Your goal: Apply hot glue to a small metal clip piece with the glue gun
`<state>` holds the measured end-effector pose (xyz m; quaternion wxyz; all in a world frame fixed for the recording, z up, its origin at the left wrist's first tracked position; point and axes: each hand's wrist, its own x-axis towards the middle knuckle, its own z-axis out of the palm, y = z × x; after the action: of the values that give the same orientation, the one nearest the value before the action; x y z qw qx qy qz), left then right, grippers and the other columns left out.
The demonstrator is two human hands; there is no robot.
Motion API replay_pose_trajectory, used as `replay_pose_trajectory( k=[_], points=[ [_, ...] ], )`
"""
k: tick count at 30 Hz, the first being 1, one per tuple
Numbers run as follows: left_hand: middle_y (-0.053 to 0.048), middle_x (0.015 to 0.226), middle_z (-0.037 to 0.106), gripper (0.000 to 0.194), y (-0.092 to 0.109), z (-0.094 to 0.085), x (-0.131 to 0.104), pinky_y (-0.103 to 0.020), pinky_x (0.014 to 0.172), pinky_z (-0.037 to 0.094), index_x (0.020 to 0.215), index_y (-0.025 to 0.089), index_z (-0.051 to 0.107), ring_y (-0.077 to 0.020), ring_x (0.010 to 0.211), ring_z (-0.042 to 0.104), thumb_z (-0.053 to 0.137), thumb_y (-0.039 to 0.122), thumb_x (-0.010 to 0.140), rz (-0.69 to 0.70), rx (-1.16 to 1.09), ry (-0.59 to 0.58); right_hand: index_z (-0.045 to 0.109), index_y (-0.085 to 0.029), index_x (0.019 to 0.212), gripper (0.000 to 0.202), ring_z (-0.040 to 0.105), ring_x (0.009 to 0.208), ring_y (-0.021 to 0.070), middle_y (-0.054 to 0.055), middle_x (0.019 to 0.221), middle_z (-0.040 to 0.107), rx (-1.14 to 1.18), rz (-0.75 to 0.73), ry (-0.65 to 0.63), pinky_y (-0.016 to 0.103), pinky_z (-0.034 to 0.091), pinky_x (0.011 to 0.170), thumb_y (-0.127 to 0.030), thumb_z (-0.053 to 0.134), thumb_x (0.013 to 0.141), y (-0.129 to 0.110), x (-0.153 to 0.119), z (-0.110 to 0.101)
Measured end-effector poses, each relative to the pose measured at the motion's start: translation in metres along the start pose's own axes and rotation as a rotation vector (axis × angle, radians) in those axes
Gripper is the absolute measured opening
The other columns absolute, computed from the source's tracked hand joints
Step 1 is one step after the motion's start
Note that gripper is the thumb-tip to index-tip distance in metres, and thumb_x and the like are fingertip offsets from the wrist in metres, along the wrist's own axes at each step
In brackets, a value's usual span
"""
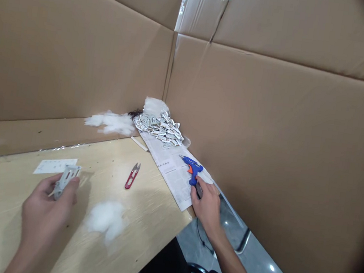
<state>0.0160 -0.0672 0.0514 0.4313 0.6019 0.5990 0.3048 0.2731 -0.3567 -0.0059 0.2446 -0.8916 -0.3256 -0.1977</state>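
My left hand [48,208] pinches a small pale grey cut-out piece [67,178] above the wooden table, near a white card [54,166]. At the right, my right hand [206,201] has its fingers around the lower handle of a blue glue gun [194,167] with an orange trigger. The glue gun is over a newspaper sheet [176,181], its nozzle pointing to the upper left. Red thread snips [132,176] lie on the table between my hands. A tuft of white stuffing [106,219] sits nearer to me.
A pile of printed cut-out pieces [161,127] covers the newspaper's far end. More white stuffing [112,122] lies by the cardboard wall [79,51]. A thin white stick [139,144] rests near the pile. A cable hangs past the table's right edge.
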Motion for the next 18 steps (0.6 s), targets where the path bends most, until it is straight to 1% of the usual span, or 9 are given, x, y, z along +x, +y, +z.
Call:
replay_pose_trajectory(
  k=[2, 4, 7, 9, 12, 13, 15, 17, 18],
  points=[
    [0.003, 0.073, 0.067, 0.054, 0.000, -0.001, 0.004, -0.020, 0.058, 0.044, 0.127, 0.030, 0.071, -0.0106, 0.060, 0.058, 0.069, 0.052, 0.078, -0.052, 0.028, 0.005, 0.072, -0.016, 0.133, 0.037, 0.068, 0.111, 0.0287, 0.013, 0.121, 0.076, 0.004, -0.002, 0.015, 0.044, 0.054, 0.101, -0.029, 0.055, 0.102, 0.000, 0.000, 0.000],
    [0.002, 0.075, 0.068, 0.059, -0.003, -0.001, 0.010, -0.022, 0.059, 0.045, 0.131, 0.032, 0.070, -0.0115, 0.061, 0.059, 0.069, 0.054, 0.077, -0.082, 0.029, -0.002, 0.071, -0.015, 0.135, 0.038, 0.067, 0.112, 0.0287, 0.012, 0.121, 0.076, -0.022, -0.024, -0.017, 0.042, 0.053, 0.101, -0.029, 0.054, 0.105, 0.000, 0.001, -0.003],
    [0.002, 0.076, 0.070, 0.063, -0.009, 0.000, 0.017, -0.024, 0.060, 0.048, 0.134, 0.035, 0.069, -0.0131, 0.062, 0.062, 0.071, 0.054, 0.073, -0.111, 0.006, -0.016, 0.066, -0.012, 0.144, 0.043, 0.065, 0.117, 0.0320, 0.015, 0.125, 0.075, -0.140, -0.059, -0.162, 0.046, 0.050, 0.105, -0.027, 0.050, 0.107, -0.002, 0.004, -0.011],
    [0.002, 0.074, 0.070, 0.064, -0.011, 0.001, 0.018, -0.025, 0.060, 0.048, 0.132, 0.036, 0.070, -0.0144, 0.062, 0.063, 0.072, 0.054, 0.071, -0.114, 0.000, -0.017, 0.061, -0.010, 0.150, 0.047, 0.064, 0.120, 0.0341, 0.018, 0.127, 0.074, -0.193, -0.043, -0.269, 0.048, 0.048, 0.108, -0.025, 0.049, 0.107, -0.006, 0.008, -0.018],
    [0.004, 0.070, 0.069, 0.061, -0.008, 0.002, 0.016, -0.024, 0.058, 0.046, 0.128, 0.035, 0.071, -0.0143, 0.059, 0.062, 0.072, 0.053, 0.070, -0.091, 0.002, -0.017, 0.062, -0.015, 0.147, 0.044, 0.062, 0.125, 0.0334, 0.016, 0.127, 0.073, -0.144, 0.060, -0.347, 0.044, 0.045, 0.110, -0.028, 0.052, 0.106, -0.014, 0.017, -0.025],
    [0.004, 0.069, 0.068, 0.058, -0.007, 0.003, 0.015, -0.024, 0.058, 0.046, 0.126, 0.034, 0.072, -0.0141, 0.059, 0.062, 0.071, 0.052, 0.070, -0.079, 0.009, -0.023, 0.063, -0.017, 0.144, 0.041, 0.063, 0.124, 0.0322, 0.014, 0.125, 0.074, -0.123, 0.106, -0.347, 0.042, 0.045, 0.108, -0.031, 0.053, 0.106, -0.016, 0.021, -0.025],
    [0.004, 0.068, 0.068, 0.055, -0.006, 0.003, 0.014, -0.023, 0.059, 0.045, 0.123, 0.032, 0.072, -0.0137, 0.060, 0.062, 0.071, 0.050, 0.072, -0.049, 0.030, -0.044, 0.062, -0.019, 0.140, 0.041, 0.068, 0.115, 0.0302, 0.012, 0.120, 0.075, -0.111, 0.200, -0.322, 0.038, 0.048, 0.099, -0.042, 0.054, 0.106, -0.021, 0.033, -0.023],
    [0.004, 0.068, 0.069, 0.053, -0.007, 0.004, 0.016, -0.023, 0.061, 0.046, 0.123, 0.033, 0.072, -0.0142, 0.062, 0.064, 0.071, 0.049, 0.073, -0.049, 0.040, -0.056, 0.052, -0.016, 0.146, 0.055, 0.073, 0.102, 0.0314, 0.015, 0.114, 0.075, -0.123, 0.299, -0.296, 0.037, 0.050, 0.085, -0.053, 0.055, 0.105, -0.024, 0.048, -0.018],
    [0.004, 0.068, 0.070, 0.053, -0.008, 0.004, 0.017, -0.023, 0.062, 0.047, 0.123, 0.034, 0.072, -0.0146, 0.063, 0.065, 0.072, 0.049, 0.073, -0.060, 0.036, -0.055, 0.049, -0.015, 0.147, 0.062, 0.073, 0.099, 0.0333, 0.017, 0.112, 0.076, -0.128, 0.336, -0.293, 0.037, 0.048, 0.081, -0.056, 0.058, 0.102, -0.025, 0.056, -0.015]
  ],
)
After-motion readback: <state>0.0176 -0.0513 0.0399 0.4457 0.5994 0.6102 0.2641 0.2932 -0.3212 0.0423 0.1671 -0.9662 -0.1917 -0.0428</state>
